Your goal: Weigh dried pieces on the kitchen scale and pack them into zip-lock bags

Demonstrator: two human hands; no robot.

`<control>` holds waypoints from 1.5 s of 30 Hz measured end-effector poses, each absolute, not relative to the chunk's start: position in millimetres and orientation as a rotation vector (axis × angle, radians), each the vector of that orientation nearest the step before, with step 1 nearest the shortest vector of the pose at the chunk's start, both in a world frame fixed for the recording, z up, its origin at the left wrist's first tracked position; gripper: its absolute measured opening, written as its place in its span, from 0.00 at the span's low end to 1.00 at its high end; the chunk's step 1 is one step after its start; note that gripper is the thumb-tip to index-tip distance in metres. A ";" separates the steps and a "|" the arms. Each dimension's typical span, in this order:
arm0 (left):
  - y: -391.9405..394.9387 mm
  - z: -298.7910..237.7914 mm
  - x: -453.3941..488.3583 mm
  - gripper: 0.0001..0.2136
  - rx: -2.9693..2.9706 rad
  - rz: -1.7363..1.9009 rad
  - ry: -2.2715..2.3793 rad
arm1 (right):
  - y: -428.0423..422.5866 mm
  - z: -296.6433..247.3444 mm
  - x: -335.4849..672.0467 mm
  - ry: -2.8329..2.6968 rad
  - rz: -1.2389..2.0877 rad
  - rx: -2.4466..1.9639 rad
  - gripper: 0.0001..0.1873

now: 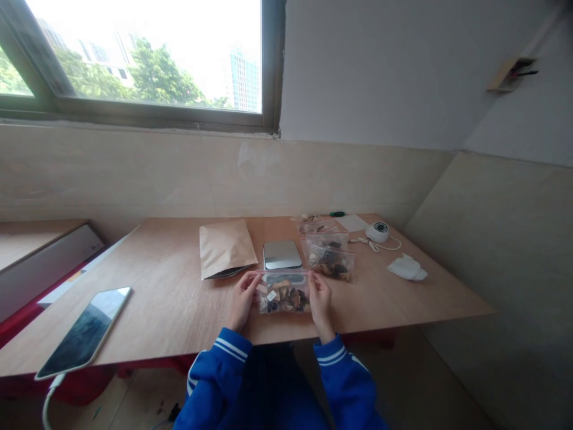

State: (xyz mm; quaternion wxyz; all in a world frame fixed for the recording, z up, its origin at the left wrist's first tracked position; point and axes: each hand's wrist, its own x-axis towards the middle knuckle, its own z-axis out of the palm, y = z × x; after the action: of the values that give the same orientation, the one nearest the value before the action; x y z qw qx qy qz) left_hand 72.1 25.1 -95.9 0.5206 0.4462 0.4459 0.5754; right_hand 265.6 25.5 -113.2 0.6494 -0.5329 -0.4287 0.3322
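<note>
Pinched a clear plastic bag (290, 278) of curled, crinkled brown pieces (289, 297) by its upper corners, at the near side of a wood-grained table (163, 257), with thumb and fingers of left hand (243, 297) and right hand (321, 297) closed. Angled both blue, white-striped sleeves (230, 346) forward and inward. Faced a flat, silvery plate (283, 253) between a matte paper pouch (226, 246) and filmy packets (331, 260).
</note>
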 end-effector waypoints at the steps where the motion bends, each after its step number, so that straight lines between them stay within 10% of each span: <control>1: 25.4 -96.6 72.2 0.17 1.056 1.371 1.062 | 26.0 -113.7 265.7 -0.974 0.762 -1.210 0.27; 45: 24.1 -91.4 71.7 0.17 1.109 1.355 1.106 | 25.1 -112.7 266.0 -1.023 0.908 -1.166 0.22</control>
State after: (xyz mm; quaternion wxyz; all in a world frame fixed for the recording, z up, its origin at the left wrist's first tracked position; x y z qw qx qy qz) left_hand 71.7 24.1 -91.4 0.5102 0.4605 0.4593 0.5627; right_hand 266.0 25.1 -112.7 0.6227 -0.5077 -0.4454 0.3951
